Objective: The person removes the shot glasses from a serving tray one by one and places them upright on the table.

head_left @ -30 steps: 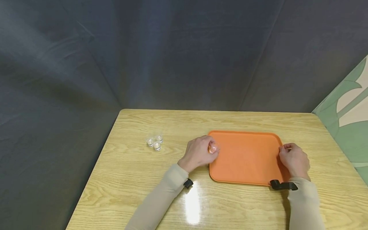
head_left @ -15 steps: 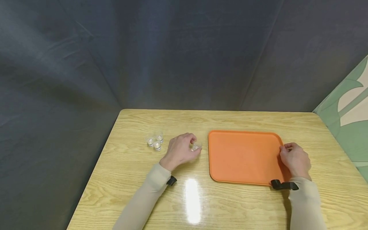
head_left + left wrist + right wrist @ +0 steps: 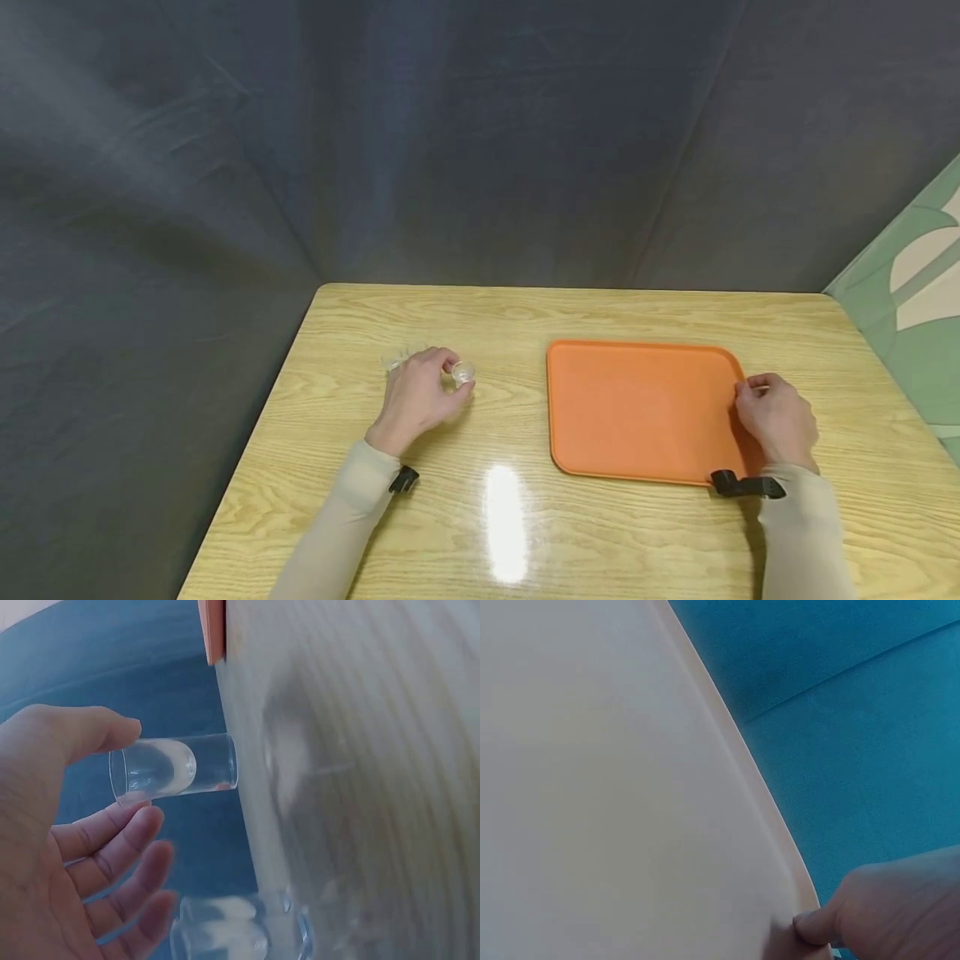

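A small clear shot glass [image 3: 462,373] is pinched between the thumb and index finger of my left hand [image 3: 420,392], over the left part of the table. In the left wrist view, the thumb presses one side of the glass [image 3: 172,766] near one end and the other fingers lie loosely curled below it. More such glasses [image 3: 232,930] stand close by; in the head view my left hand mostly hides them. My right hand [image 3: 776,421] grips the right rim of an orange tray [image 3: 647,408], its thumb [image 3: 814,928] over the edge.
The wooden table [image 3: 450,517] carries the tray right of its middle, with bare wood between tray and left hand. Dark cloth [image 3: 480,150] hangs behind and to the left. A green and white patterned cloth [image 3: 926,308] is at the right.
My left hand has carried the shot glass leftward from above the tray's left edge to beside the other glasses. The right hand stays on the tray's rim.
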Demonstrator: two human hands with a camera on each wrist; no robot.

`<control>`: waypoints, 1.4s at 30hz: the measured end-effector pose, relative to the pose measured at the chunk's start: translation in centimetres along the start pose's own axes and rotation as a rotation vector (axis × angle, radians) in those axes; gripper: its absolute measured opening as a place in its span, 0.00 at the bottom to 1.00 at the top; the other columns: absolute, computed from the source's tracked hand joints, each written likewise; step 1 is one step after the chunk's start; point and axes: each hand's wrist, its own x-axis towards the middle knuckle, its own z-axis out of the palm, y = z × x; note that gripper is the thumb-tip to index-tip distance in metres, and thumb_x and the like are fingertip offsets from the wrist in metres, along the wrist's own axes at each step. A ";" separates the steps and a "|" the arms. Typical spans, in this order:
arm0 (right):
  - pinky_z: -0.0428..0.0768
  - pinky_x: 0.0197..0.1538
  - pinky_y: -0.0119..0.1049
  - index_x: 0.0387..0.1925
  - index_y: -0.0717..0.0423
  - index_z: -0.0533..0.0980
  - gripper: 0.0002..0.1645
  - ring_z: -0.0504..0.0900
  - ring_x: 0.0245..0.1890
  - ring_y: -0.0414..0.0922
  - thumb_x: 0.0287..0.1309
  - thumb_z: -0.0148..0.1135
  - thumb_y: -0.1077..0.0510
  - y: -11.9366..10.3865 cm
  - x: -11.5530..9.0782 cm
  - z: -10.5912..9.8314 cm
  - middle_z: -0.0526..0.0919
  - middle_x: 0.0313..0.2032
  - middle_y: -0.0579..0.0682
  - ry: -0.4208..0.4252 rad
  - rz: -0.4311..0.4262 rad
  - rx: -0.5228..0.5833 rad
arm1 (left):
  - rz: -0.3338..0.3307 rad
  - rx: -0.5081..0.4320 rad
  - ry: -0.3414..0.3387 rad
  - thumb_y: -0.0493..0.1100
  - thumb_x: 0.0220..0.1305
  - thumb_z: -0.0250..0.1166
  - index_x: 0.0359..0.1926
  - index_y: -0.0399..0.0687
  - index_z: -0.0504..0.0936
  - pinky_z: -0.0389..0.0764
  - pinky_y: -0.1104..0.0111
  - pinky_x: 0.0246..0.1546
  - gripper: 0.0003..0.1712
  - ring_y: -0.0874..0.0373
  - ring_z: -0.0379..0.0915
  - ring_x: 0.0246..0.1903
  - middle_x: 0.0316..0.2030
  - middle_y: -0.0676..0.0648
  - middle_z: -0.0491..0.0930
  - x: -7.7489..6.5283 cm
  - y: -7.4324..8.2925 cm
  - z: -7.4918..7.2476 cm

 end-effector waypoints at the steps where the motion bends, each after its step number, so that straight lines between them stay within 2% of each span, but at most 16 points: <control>1: 0.71 0.35 0.48 0.60 0.67 0.73 0.29 0.80 0.45 0.67 0.79 0.47 0.45 0.0 0.0 0.0 0.81 0.54 0.71 0.000 0.003 0.001 | -0.006 0.008 0.010 0.58 0.62 0.75 0.50 0.49 0.89 0.79 0.64 0.32 0.22 0.57 0.81 0.35 0.39 0.53 0.88 0.0 -0.2 -0.2; 9: 0.70 0.35 0.47 0.61 0.67 0.73 0.29 0.80 0.45 0.67 0.78 0.47 0.46 0.1 0.0 0.2 0.81 0.53 0.71 -0.005 0.011 -0.001 | -0.073 0.050 0.050 0.59 0.64 0.73 0.51 0.48 0.89 0.81 0.59 0.34 0.24 0.53 0.79 0.40 0.38 0.50 0.86 -0.2 -1.7 -1.8; 15: 0.70 0.35 0.48 0.60 0.66 0.74 0.28 0.80 0.46 0.68 0.78 0.47 0.46 0.0 -0.2 0.1 0.81 0.53 0.71 0.010 0.008 -0.002 | -0.085 0.070 0.072 0.58 0.63 0.74 0.51 0.47 0.89 0.81 0.58 0.31 0.24 0.50 0.78 0.41 0.38 0.47 0.85 -0.3 -2.9 -2.1; 21: 0.70 0.35 0.48 0.60 0.66 0.74 0.28 0.80 0.46 0.68 0.78 0.47 0.46 0.0 -0.2 0.1 0.81 0.54 0.71 0.007 0.016 0.004 | -0.095 0.118 0.050 0.57 0.62 0.74 0.54 0.47 0.89 0.85 0.55 0.35 0.25 0.47 0.79 0.45 0.45 0.44 0.86 -0.4 -3.8 -2.0; 27: 0.69 0.35 0.47 0.60 0.66 0.73 0.28 0.79 0.46 0.67 0.78 0.47 0.46 0.1 -0.1 0.2 0.81 0.54 0.70 0.004 0.019 0.010 | -0.099 0.154 0.035 0.57 0.62 0.76 0.56 0.47 0.88 0.84 0.56 0.33 0.27 0.46 0.79 0.44 0.46 0.42 0.86 -0.4 -4.0 -2.1; 36: 0.70 0.34 0.48 0.59 0.66 0.74 0.28 0.80 0.45 0.67 0.78 0.48 0.45 0.1 0.0 0.4 0.82 0.53 0.71 0.013 0.011 0.008 | -0.102 0.116 0.038 0.59 0.64 0.72 0.54 0.49 0.88 0.84 0.54 0.35 0.25 0.46 0.79 0.44 0.46 0.43 0.87 -0.5 -4.2 -2.4; 42: 0.72 0.38 0.48 0.67 0.68 0.70 0.37 0.79 0.50 0.69 0.78 0.47 0.41 0.1 -0.5 -0.3 0.80 0.57 0.73 -0.028 -0.015 0.030 | -0.113 0.023 0.074 0.57 0.67 0.70 0.55 0.48 0.88 0.84 0.51 0.36 0.23 0.45 0.82 0.46 0.48 0.45 0.87 -0.3 -4.7 -4.4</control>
